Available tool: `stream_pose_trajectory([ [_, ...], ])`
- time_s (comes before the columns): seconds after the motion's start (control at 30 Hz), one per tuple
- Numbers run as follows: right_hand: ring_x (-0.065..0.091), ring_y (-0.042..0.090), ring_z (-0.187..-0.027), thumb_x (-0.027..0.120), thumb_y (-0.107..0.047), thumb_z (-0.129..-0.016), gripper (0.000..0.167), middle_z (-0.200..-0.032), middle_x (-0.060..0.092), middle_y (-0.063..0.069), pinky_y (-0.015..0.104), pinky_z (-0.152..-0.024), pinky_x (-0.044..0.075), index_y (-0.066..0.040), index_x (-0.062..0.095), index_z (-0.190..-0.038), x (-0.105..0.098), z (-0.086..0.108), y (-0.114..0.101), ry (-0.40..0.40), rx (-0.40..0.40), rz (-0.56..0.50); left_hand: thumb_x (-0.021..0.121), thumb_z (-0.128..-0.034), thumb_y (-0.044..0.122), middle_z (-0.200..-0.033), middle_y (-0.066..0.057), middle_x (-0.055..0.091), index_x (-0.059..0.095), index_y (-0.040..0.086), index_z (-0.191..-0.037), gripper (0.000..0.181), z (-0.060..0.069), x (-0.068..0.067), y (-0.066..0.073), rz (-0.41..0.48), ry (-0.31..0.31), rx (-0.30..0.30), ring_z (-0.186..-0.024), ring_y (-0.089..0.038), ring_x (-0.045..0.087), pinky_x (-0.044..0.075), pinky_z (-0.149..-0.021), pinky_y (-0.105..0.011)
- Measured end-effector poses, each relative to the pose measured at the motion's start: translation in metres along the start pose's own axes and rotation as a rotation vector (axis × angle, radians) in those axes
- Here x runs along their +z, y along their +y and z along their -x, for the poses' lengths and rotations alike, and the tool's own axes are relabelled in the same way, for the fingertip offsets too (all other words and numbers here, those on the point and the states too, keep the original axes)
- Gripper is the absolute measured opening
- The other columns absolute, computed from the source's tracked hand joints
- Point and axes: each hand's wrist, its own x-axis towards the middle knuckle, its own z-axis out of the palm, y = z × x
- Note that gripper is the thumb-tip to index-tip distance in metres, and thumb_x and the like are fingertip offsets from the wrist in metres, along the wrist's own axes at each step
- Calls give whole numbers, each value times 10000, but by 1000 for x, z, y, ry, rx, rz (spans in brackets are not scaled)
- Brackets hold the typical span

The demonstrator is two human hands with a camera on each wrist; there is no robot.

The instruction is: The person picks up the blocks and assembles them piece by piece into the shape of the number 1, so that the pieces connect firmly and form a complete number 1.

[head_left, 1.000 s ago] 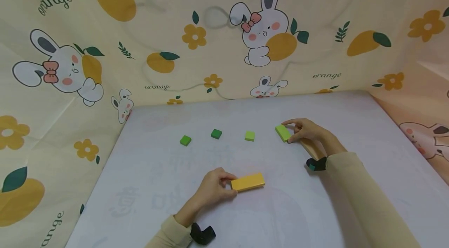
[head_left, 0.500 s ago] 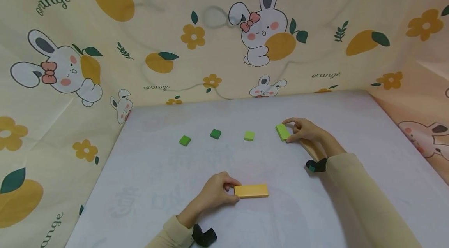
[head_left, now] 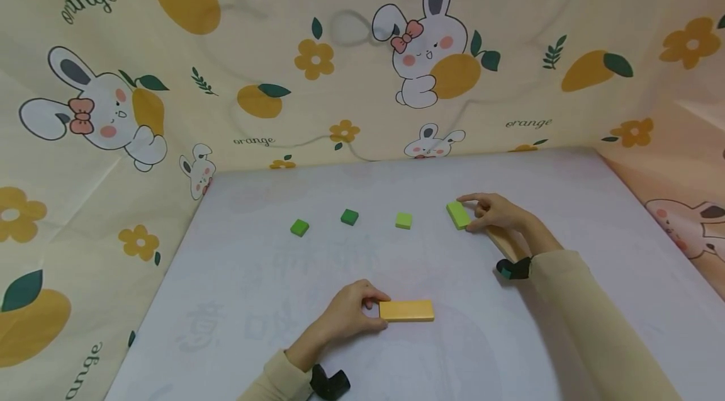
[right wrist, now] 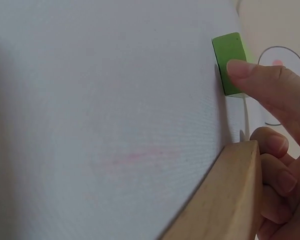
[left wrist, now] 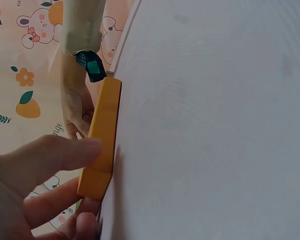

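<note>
In the head view my left hand (head_left: 352, 311) pinches the left end of a long yellow block (head_left: 406, 311), which lies flat and crosswise on the white table. The left wrist view shows my thumb on the side of that yellow block (left wrist: 106, 130). Farther back on the right, my right hand (head_left: 498, 212) holds a light-green rectangular block (head_left: 458, 215) between thumb and index finger. Seen from the right wrist, the thumb presses the near face of this green block (right wrist: 230, 65). A plain wooden block (head_left: 505, 242) lies below the right palm, partly hidden by the hand.
Three small square blocks lie in a loose row at the back of the white table (head_left: 272, 338): a mid-green one (head_left: 299, 228), a dark-green one (head_left: 349, 217) and a lime one (head_left: 404, 220). A patterned cloth (head_left: 351, 73) rises behind the table and along its sides.
My left hand has turned the yellow block from a slight slant to level, shifting it a little right and toward me. The right hand and its green block stay nearly in place.
</note>
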Motion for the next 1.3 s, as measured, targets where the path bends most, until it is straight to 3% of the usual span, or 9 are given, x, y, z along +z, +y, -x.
stream_pose_trajectory([
  [0.2, 385, 124, -729, 813, -245, -746, 740, -737, 375, -26, 318, -720, 300, -36, 488, -1377, 0, 2, 1, 15, -35, -46, 811, -744, 175, -860, 6, 601, 737, 88, -1035, 313, 1, 2, -1, 25, 15, 7, -745, -16, 453, 384, -670, -136],
  [0.33, 379, 129, -728, 818, -289, -736, 737, -738, 383, -42, 318, -692, 283, -30, 508, -1352, 1, 5, 0, 26, -86, -52, 791, -763, 160, -844, 7, 584, 735, 62, -1022, 282, 3, 2, -1, 23, 37, 70, -739, -15, 442, 379, -660, -136],
  [0.43, 385, 131, -727, 826, -265, -728, 732, -748, 384, -27, 312, -701, 293, -39, 515, -1351, 1, 4, 1, 44, -57, -38, 786, -767, 144, -840, 1, 576, 732, 47, -1020, 276, 4, 2, -1, 28, 43, 100, -738, -17, 436, 373, -654, -139],
  [0.57, 376, 141, -750, 820, -205, -741, 722, -788, 370, 16, 299, -693, 304, -37, 501, -1366, 2, 2, 0, 76, -9, -2, 794, -762, 148, -853, -20, 584, 734, 54, -1029, 290, 3, 2, 0, 58, 22, 47, -752, -34, 439, 366, -666, -143],
  [0.67, 371, 143, -754, 809, -178, -754, 698, -796, 368, 23, 294, -682, 304, -37, 502, -1365, 3, 3, -4, 95, -19, 7, 807, -751, 146, -865, -34, 595, 737, 63, -1030, 300, 2, 3, 0, 73, 10, 14, -762, -46, 447, 364, -674, -143],
  [1.3, 377, 89, -661, 833, -191, -717, 695, -742, 385, -15, 229, -581, 330, -46, 520, -1320, 10, 11, -25, 108, -55, -81, 809, -744, 130, -862, -36, 590, 739, 55, -1024, 298, 1, 2, 2, 77, 9, 6, -757, -46, 434, 361, -669, -145],
])
